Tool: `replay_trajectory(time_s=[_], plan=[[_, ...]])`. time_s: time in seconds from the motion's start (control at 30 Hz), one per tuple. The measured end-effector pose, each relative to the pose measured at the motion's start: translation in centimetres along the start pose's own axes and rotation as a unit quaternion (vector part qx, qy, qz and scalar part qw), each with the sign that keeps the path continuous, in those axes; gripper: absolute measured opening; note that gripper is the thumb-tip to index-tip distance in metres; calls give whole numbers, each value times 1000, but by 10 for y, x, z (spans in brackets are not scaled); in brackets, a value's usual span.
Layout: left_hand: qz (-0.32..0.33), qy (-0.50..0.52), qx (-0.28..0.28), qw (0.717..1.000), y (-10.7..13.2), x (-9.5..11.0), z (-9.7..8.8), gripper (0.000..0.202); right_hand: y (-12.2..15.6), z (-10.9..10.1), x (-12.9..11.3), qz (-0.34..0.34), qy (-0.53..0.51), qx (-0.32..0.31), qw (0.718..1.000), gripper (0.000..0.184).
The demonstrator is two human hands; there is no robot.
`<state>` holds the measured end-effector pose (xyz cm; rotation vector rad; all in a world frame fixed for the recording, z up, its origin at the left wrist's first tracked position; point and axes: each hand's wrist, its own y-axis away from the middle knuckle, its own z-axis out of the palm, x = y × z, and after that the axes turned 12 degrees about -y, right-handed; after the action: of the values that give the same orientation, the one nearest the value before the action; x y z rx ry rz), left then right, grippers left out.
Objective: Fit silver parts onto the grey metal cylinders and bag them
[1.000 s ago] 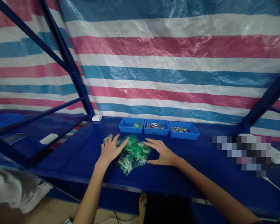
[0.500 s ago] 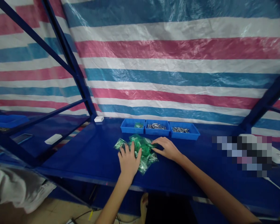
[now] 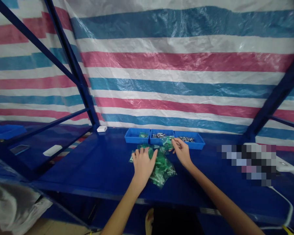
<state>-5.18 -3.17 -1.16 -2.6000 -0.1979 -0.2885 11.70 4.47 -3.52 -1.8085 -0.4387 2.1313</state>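
Observation:
A heap of green-tinted plastic bags [image 3: 161,169] with small pale and metallic pieces inside lies on the blue table. My left hand [image 3: 144,163] rests on the heap's left side, fingers spread. Just beyond the heap, my right hand [image 3: 182,151] pinches one small green plastic bag [image 3: 168,142] and holds it raised, in front of the trays. Behind stand three blue trays in a row: the left tray [image 3: 131,140] holds a green bag, while the middle tray [image 3: 155,141] and the right tray [image 3: 199,143] contain small metal parts.
A white box [image 3: 102,129] sits at the table's back left, near a blue frame post [image 3: 88,101]. To the right are a white device [image 3: 281,163] with a cable and a blurred-out patch. Striped sheeting [image 3: 173,78] hangs behind. Over on the left table is another blue tray [image 3: 8,131].
My right hand has lifted a green bag up and away from the heap toward the trays. My left hand and the heap have shifted slightly right in view.

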Motion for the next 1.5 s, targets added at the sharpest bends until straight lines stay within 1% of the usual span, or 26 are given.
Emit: replay_trajectory(time_s=[0.03,0.1,0.17,0.2,0.27,0.37,0.43,0.5,0.57,0.63,0.67,0.73,0.8,0.87,0.93,0.97,1.07,1.17,1.27,1.3,1.4,1.5], plan=[[13,43,-6,999,-9,1,-1,46,-1,0,-1,22,-24,5,999,40],[47,162,-58,984,-27,5,3,43,-3,1,-2,52,-59,7,997,42],[71,279,-118,950,-41,7,12,41,-3,3,-2,69,-83,4,994,45],[77,316,-130,937,-46,8,18,38,-3,4,-1,73,-90,-2,993,46],[75,364,-125,920,-52,8,27,31,-3,6,0,74,-93,-20,993,46],[64,386,-81,917,-52,4,32,26,-1,6,0,59,-81,-46,994,41],[72,376,-46,923,-49,1,31,22,1,5,-1,30,-59,-60,996,33],[97,361,-13,927,-46,-1,28,16,1,2,-3,-10,-28,-78,997,25],[128,349,6,928,-44,-2,26,12,1,0,-4,-35,-5,-93,995,21],[138,339,19,931,-44,-2,27,11,1,0,-4,-28,4,-84,996,23],[129,335,27,933,-46,-3,28,13,2,0,-4,-14,2,-75,997,26],[79,332,47,939,-54,-6,32,18,2,2,-4,20,-7,-63,998,40],[2,333,71,940,-68,-13,35,22,2,4,-3,43,-12,-66,997,49],[-64,324,96,939,-86,-23,37,25,2,4,-2,47,-6,-76,996,49],[-95,276,118,949,-103,-34,38,24,2,4,-1,44,4,-85,995,46],[-111,242,120,956,-111,-39,39,23,2,3,0,41,10,-89,995,44],[-137,145,76,977,-122,-50,42,22,1,1,3,21,43,-95,994,36],[-131,77,42,987,-119,-51,48,25,1,-2,5,-21,137,-90,986,26],[-90,41,38,994,-111,-48,53,35,2,-4,5,-55,255,-99,960,18],[-73,29,41,996,-109,-47,55,34,3,-4,5,-66,284,-109,950,17],[-31,-20,49,998,-105,-45,58,24,3,-6,5,-111,318,-153,929,16],[-9,-35,50,998,-102,-44,57,30,3,-9,7,-154,303,-207,918,17]])
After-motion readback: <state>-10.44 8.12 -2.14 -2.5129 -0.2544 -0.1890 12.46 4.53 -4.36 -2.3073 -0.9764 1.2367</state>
